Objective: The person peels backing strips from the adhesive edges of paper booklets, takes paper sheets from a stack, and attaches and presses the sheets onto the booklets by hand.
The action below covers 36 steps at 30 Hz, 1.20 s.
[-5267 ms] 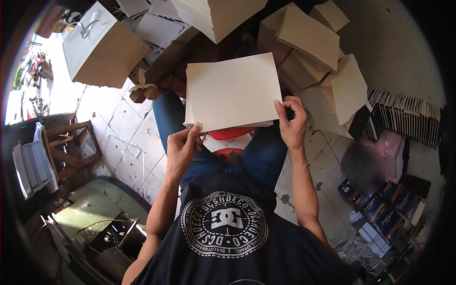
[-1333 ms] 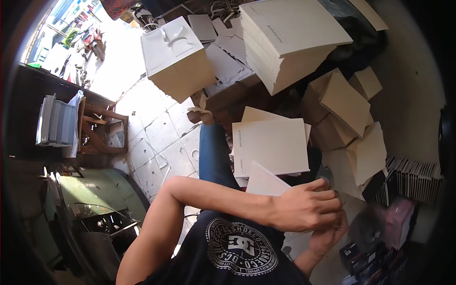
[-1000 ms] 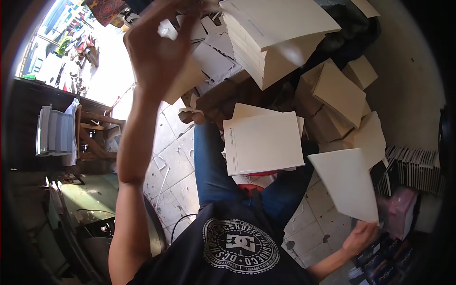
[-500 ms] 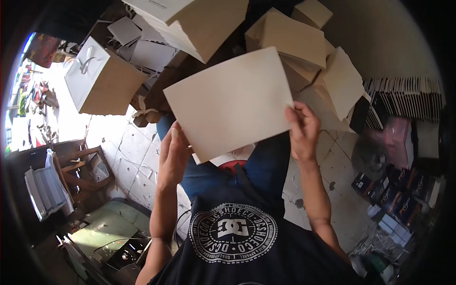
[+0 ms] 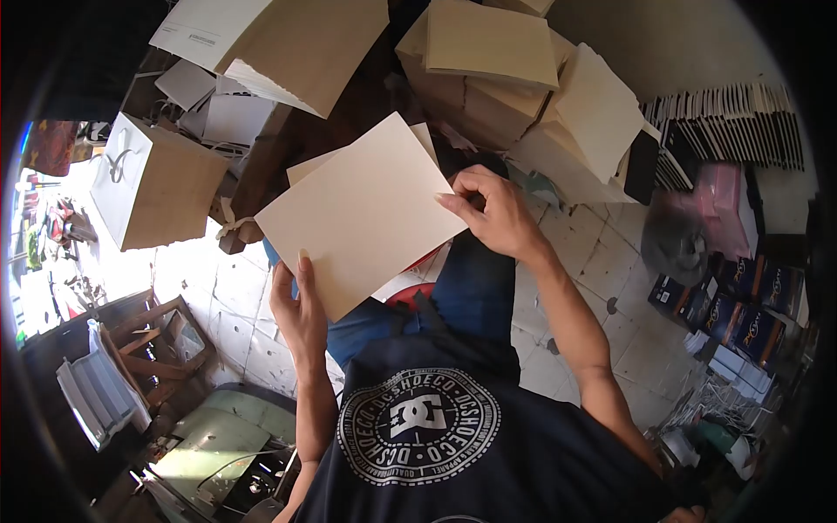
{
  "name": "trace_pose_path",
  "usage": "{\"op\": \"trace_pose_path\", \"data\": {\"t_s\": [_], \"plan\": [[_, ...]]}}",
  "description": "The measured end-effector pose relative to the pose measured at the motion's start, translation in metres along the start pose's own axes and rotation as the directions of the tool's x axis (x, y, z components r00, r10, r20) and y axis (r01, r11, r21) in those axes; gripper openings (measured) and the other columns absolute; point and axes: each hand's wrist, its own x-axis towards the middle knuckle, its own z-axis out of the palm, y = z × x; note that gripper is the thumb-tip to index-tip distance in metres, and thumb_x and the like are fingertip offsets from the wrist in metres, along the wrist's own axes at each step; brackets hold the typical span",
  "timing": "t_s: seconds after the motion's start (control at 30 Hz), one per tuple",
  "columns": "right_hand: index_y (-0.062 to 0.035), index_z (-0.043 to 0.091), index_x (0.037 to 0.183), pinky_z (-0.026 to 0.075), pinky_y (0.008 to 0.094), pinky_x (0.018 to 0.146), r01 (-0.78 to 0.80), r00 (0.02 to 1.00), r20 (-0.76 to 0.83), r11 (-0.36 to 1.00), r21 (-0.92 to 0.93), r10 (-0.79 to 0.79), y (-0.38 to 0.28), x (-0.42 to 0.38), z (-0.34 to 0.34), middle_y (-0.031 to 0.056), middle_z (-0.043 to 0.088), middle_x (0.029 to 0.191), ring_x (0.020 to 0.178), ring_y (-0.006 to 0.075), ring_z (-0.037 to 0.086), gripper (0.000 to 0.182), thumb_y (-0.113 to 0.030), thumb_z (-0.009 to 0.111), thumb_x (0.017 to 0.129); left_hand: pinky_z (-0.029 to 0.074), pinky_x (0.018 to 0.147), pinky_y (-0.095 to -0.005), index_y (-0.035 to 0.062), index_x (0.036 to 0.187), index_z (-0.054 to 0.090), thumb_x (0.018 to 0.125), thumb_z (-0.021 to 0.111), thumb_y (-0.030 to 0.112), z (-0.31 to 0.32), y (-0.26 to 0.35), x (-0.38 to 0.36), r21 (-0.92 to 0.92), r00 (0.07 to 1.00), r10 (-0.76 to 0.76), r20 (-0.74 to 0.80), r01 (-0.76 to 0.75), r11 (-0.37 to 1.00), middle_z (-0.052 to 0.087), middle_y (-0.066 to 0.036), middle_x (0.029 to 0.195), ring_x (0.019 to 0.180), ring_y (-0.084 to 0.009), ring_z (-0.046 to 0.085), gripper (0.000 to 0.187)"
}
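Note:
A blank cream sheet of paper (image 5: 362, 218) is held above my lap, tilted with one corner pointing up. Edges of at least one more sheet (image 5: 425, 138) show behind it. My left hand (image 5: 298, 309) grips the lower left side, its thumb lying on the front and the fingers partly hidden behind. At the right corner, my right hand (image 5: 488, 209) pinches the paper between thumb and bent fingers. What lies behind the sheets is mostly hidden.
Paper stacks stand ahead: a large one (image 5: 305, 52) at the top, a cream one (image 5: 493, 48) to its right, and a white-topped one (image 5: 161, 183) at left. A row of dark-and-white bound edges (image 5: 728, 131) and dark boxes (image 5: 741, 305) are at right. Tiles (image 5: 567, 253) cover the floor.
The cream sheet has turned and shifted left, and edges behind it now show at its top. My right hand has moved left and inward with it. The whole view has shifted a little.

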Motion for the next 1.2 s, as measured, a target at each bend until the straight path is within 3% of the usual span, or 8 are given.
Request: {"op": "trace_pose_path", "data": {"t_s": [0.17,0.3,0.33,0.47,0.6,0.8,1.1,1.2], "plan": [[0.0024,0.057,0.080,0.044,0.0295,0.066,-0.049,0.998,-0.035,0.989,0.142,0.054,-0.006,-0.027,0.003,0.0081,0.059,0.084,0.073,0.0166,0.056,0.028,-0.020,0.071,0.090,0.044,0.063,-0.0221,-0.0032,0.093,0.065,0.100,0.060,0.024,-0.011,0.009,0.016,0.050,0.991,-0.091,0.098,0.087,0.995,0.062,-0.003,0.078,0.074,-0.0075,0.055,0.028],[0.0005,0.057,0.078,0.043,0.0312,0.071,0.137,0.987,-0.090,0.990,0.034,-0.134,0.004,-0.014,-0.004,0.0081,0.058,0.087,0.082,0.0180,0.056,0.028,-0.021,0.073,0.089,0.033,0.053,-0.0222,0.0006,0.072,0.055,0.097,0.066,0.025,-0.021,0.002,0.044,0.185,0.993,0.101,0.068,-0.112,0.976,0.054,0.003,0.065,0.060,-0.0036,0.042,0.036],[-0.0005,0.057,0.076,0.043,0.0321,0.073,0.060,0.998,-0.028,0.995,0.084,-0.058,0.002,-0.009,-0.008,0.0080,0.058,0.088,0.087,0.0200,0.056,0.030,-0.023,0.074,0.088,0.031,0.052,-0.0219,0.0013,0.072,0.053,0.097,0.066,0.023,-0.018,0.014,0.048,0.200,0.996,0.065,0.063,-0.076,0.977,0.051,0.004,0.063,0.060,-0.0031,0.038,0.036],[-0.0013,0.064,0.075,0.044,0.0364,0.082,0.119,0.993,0.017,0.993,0.022,-0.119,0.025,0.004,0.006,0.0110,0.058,0.083,0.086,0.0264,0.056,0.032,-0.029,0.074,0.086,0.036,0.056,-0.0200,0.0000,0.082,0.056,0.097,0.065,0.018,-0.009,-0.007,0.055,0.030,0.997,0.077,0.029,-0.077,0.997,0.057,0.002,0.068,0.062,-0.0016,0.044,0.026],[-0.0026,0.069,0.077,0.044,0.0380,0.089,0.056,0.995,0.080,0.998,0.023,-0.057,0.030,-0.001,0.006,0.0123,0.060,0.084,0.089,0.0284,0.057,0.034,-0.034,0.073,0.087,0.042,0.061,-0.0185,-0.0030,0.089,0.061,0.097,0.065,0.018,-0.008,-0.012,0.041,0.049,0.993,-0.098,0.058,0.095,0.994,0.068,-0.004,0.076,0.067,-0.0029,0.056,0.023],[0.0005,0.061,0.071,0.044,0.0348,0.076,0.126,0.991,0.037,0.991,0.040,-0.127,0.039,-0.004,0.011,0.0094,0.055,0.077,0.079,0.0229,0.053,0.033,-0.026,0.075,0.086,0.043,0.059,-0.0202,-0.0052,0.090,0.065,0.095,0.067,0.022,-0.008,-0.023,0.038,0.120,0.982,-0.165,0.089,0.154,0.981,0.070,-0.006,0.076,0.064,-0.0037,0.057,0.027],[0.0006,0.060,0.073,0.043,0.0355,0.074,0.056,0.995,0.077,0.998,0.031,-0.059,0.037,-0.005,0.011,0.0098,0.055,0.078,0.078,0.0229,0.051,0.034,-0.026,0.074,0.087,0.043,0.058,-0.0201,-0.0066,0.088,0.065,0.095,0.068,0.023,-0.007,-0.027,0.042,0.117,0.972,-0.213,0.102,0.201,0.973,0.069,-0.007,0.076,0.065,-0.0048,0.057,0.030],[0.0009,0.060,0.073,0.043,0.0353,0.074,0.117,0.993,-0.028,0.993,0.009,-0.116,0.030,-0.008,0.011,0.0100,0.054,0.080,0.079,0.0227,0.051,0.033,-0.025,0.073,0.088,0.042,0.057,-0.0201,-0.0066,0.088,0.064,0.095,0.067,0.023,-0.006,-0.026,0.043,0.111,0.968,-0.232,0.099,0.221,0.969,0.069,-0.007,0.077,0.065,-0.0047,0.057,0.031]]}}
